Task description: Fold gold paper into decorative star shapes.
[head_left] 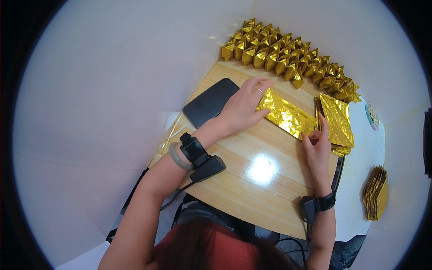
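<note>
A folded strip of shiny gold foil paper [288, 113] lies slantwise across the far part of the wooden table. My left hand [245, 105], a ring on one finger, pinches the strip's left end between thumb and fingers. At its right end my right hand [318, 144] grips the edge, thumb against fingertips. Just beyond that hand sits a stack of flat gold foil sheets [336, 118], partly behind my fingers. Several rows of folded gold foil ingots [279, 54] stand along the far edge.
A black phone [210, 102] lies left of my left hand. On the white surface at the right is a bundle of folded gold papers [375, 193]. Pale walls rise at the left and back. Cabled black devices [209, 168] are strapped to both wrists.
</note>
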`<state>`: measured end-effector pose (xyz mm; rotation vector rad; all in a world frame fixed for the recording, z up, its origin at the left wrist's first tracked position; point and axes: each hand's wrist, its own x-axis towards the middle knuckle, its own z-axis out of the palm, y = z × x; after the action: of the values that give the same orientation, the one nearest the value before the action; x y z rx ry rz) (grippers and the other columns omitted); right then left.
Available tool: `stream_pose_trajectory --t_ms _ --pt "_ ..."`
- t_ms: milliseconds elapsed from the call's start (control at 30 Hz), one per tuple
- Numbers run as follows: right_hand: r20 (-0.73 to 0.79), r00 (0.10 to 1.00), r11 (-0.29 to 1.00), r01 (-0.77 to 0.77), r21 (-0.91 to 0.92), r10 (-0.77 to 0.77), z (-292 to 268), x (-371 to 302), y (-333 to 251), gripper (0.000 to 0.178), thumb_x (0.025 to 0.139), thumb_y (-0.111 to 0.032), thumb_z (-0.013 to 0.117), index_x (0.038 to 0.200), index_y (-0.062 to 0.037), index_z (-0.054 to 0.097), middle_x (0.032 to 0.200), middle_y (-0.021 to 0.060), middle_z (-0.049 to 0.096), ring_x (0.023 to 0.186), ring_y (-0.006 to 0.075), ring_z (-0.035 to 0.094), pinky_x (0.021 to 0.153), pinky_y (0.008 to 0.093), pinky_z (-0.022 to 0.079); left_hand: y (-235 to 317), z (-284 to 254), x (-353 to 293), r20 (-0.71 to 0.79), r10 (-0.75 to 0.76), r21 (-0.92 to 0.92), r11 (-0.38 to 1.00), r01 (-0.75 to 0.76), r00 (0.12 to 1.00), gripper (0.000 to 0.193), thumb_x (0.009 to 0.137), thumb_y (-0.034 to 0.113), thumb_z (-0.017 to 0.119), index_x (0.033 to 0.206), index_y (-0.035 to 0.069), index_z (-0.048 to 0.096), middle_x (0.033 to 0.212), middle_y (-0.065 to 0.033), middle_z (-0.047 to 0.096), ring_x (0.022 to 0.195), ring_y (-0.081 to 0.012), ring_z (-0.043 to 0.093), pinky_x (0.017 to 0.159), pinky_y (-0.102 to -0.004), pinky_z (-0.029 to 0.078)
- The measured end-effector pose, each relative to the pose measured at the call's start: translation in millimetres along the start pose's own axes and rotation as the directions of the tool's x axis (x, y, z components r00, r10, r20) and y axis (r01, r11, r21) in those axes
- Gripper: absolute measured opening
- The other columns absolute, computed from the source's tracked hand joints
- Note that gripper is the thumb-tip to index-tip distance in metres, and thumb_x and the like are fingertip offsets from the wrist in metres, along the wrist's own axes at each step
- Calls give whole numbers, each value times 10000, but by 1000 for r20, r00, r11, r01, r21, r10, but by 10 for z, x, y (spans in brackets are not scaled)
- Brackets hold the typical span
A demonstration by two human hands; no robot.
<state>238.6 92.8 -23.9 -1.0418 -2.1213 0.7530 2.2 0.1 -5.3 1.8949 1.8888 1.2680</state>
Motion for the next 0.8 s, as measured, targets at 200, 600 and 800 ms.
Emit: stream_pose_trajectory --t_ms 200,600,800 --pt "41 982 881 184 -436 -185 6 -33 -54 625 778 -98 711 1342 -78 444 1012 122 564 902 235 544 775 371 461 -115 176 -100 468 286 164 902 -400 836 486 918 230 541 1368 81 432 1487 -142 314 1392 -306 256 1115 -456 231" --pt "412 878 829 410 -381 -245 77 -78 20 766 898 -456 550 1428 29 284 1496 215 272 1391 351 253 1130 428 217 -36 84 -136 628 104 107 970 -219 771 459 949 297 496 1402 249 441 1532 -178 205 1432 -303 168 1134 -549 85" --pt "298 917 835 374 -404 -266 55 -44 -7 663 868 -362 628 1364 18 404 1415 193 415 1310 341 389 1064 410 337 -45 67 -156 589 100 95 977 -191 802 429 944 296 507 1370 248 485 1513 -206 230 1434 -310 157 1131 -564 66"
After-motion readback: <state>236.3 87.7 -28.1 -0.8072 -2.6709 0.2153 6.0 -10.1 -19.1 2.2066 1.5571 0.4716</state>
